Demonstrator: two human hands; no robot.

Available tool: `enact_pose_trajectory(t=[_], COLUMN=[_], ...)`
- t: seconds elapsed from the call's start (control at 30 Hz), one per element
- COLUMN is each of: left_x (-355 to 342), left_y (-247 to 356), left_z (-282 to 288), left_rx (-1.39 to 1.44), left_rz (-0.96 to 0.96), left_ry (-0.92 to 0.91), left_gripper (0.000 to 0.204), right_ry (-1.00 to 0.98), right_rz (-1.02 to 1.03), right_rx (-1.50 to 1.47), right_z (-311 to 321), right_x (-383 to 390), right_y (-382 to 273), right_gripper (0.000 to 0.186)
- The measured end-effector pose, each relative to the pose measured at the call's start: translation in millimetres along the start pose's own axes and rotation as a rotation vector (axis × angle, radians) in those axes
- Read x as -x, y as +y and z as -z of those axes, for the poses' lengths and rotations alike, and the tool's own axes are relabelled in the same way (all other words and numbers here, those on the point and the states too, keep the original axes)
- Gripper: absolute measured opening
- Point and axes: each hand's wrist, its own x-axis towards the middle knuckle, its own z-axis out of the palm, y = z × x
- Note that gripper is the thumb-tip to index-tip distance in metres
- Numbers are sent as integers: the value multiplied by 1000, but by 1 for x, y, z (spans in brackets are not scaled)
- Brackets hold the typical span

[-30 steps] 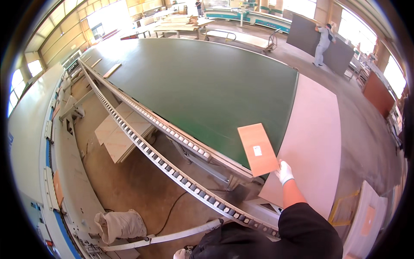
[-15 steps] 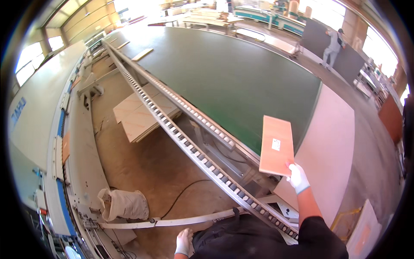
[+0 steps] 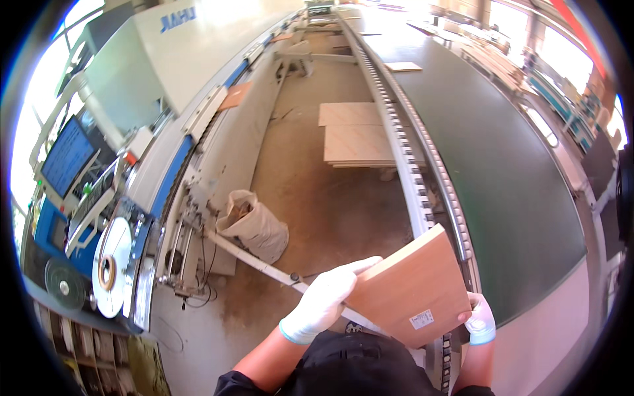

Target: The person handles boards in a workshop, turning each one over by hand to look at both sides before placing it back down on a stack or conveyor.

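A rectangular wooden board (image 3: 416, 280) with a small white label is held in front of my body, tilted. My left hand (image 3: 330, 290), in a white glove with a pale blue cuff, grips its left edge with the thumb along the top. My right hand (image 3: 480, 319), gloved the same way, closes on the board's right edge with a bare fingertip showing on its face. Beyond the board runs a roller rail (image 3: 396, 119), and the board's upper corner covers part of it.
At left stands a long edge-banding machine (image 3: 231, 119) with a monitor (image 3: 68, 156) and a white tape reel (image 3: 113, 267). A white sack (image 3: 254, 228) sits on the floor near a low bar (image 3: 257, 263). Stacked panels (image 3: 356, 135) lie beyond. A green conveyor table (image 3: 502, 171) fills the right.
My view has swung left toward the machine. The board has come from over the green table to in front of me, and my left hand, previously low and off it, now holds it too.
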Motion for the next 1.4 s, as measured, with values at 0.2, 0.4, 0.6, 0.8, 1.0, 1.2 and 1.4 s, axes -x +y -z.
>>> enact_pose_trajectory(t=[0.2,0.4,0.6,0.8,1.0,1.2,1.4], left_x=[58,109,198,268,312,358,401], left_y=[24,21,-20,-68,-71,-58,-69], left_z=[48,118,161,162,170,229,290], left_rx=[-108,-184,88,518,627,679,738], left_rz=[72,313,207,-112,-368,-816,-801], left_ry=[173,184,469,1219,1397,1448,1645], left_gripper=[53,61,62,67,61,45,24], right_ry=[-126,-326,-444,-453,-717,-685,-578], right_rz=[37,4,-223,-759,-714,-809,-978], right_rx=[51,187,-697,-734,-810,-528,-604], right_z=[-45,-121,-214,-296,-383,-442,-445], right_x=[-47,-111,-142,-130,-155,-158,-152], right_y=[14,0,0,46,72,100,135], right_gripper=[51,50,64,51,47,43,41])
